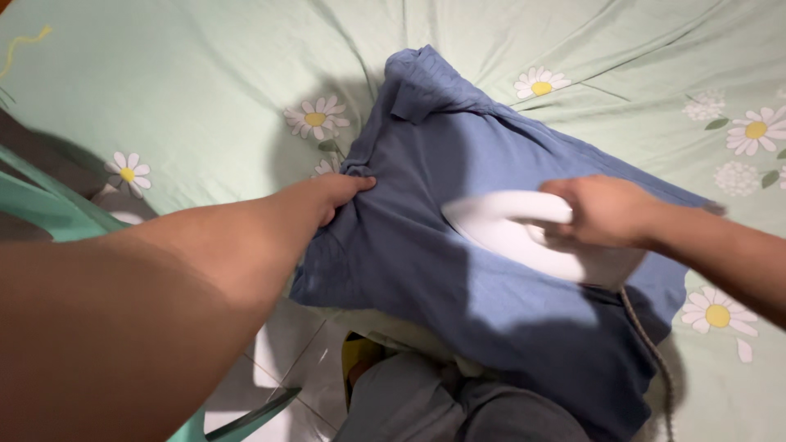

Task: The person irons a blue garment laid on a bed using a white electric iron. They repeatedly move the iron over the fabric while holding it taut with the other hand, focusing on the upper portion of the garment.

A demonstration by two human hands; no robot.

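A blue garment point(458, 270) lies spread over a pale green sheet with daisy prints point(205, 74). My left hand point(332, 196) pinches the garment's left edge, fingers closed on the cloth. My right hand point(606, 210) grips the handle of a white clothes iron point(516, 233) that rests on the garment's middle, its tip pointing left. The iron looks blurred. Its braided cord point(647, 344) trails down at the right.
A green plastic chair point(49, 213) stands at the left, its leg over the tiled floor point(278, 360). Grey cloth point(442, 401) is bunched below the sheet's front edge, with something yellow beside it.
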